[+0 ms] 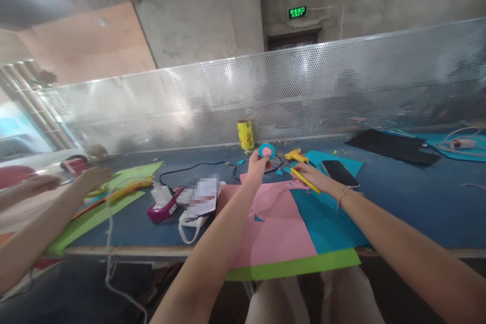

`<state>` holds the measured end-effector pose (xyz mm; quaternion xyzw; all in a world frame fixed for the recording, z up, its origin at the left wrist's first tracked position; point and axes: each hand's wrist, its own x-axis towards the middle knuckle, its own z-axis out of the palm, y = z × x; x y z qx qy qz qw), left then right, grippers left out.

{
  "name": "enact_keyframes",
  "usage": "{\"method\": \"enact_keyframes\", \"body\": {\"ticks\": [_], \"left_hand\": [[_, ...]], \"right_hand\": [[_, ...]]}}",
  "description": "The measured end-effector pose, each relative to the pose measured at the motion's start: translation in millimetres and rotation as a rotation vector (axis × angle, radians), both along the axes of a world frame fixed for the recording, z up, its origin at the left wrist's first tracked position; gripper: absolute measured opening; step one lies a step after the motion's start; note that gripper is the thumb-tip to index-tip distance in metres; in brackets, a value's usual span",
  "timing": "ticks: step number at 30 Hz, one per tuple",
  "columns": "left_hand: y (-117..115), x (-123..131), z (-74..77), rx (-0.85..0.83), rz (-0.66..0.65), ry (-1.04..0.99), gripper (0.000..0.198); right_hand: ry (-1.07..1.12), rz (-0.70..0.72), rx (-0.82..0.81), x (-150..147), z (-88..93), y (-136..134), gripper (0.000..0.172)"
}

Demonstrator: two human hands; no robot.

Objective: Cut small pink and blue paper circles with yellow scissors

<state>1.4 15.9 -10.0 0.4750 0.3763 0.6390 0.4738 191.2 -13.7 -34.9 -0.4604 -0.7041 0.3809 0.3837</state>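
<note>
My left hand point(257, 166) pinches a small round paper piece point(266, 151), blue with a pink centre, held above the table. My right hand point(306, 174) is closed around a slim yellow tool point(308, 182), pen-like or knife-like; its kind is not clear. The tool's upper end points toward the paper piece, apart from it. Under my forearms lie a pink sheet point(281, 228), a dark blue sheet point(330, 223) and a green sheet point(296, 269). Just beyond my right hand rests a yellow glue gun point(296, 156).
A phone point(340, 173) lies right of my hands. A yellow tape roll point(245, 134) stands near the perforated metal screen point(212, 96). Left are a purple power strip point(163, 208) and cables. A co-worker's arms point(56, 212) reach over green paper point(102, 220). Black paper point(393, 146) lies right.
</note>
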Motion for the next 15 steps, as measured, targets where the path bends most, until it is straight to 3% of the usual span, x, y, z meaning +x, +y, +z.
{"method": "enact_keyframes", "body": {"ticks": [8,15], "left_hand": [[-3,0,3.0,0.007,0.002,-0.011,0.02],[-5,-1,4.2,-0.017,-0.019,-0.015,0.024]], "right_hand": [[-0.02,0.004,-0.049,-1,-3.0,-2,0.039],[-0.093,-0.146,0.021,-9,-12.1,6,0.039]]}}
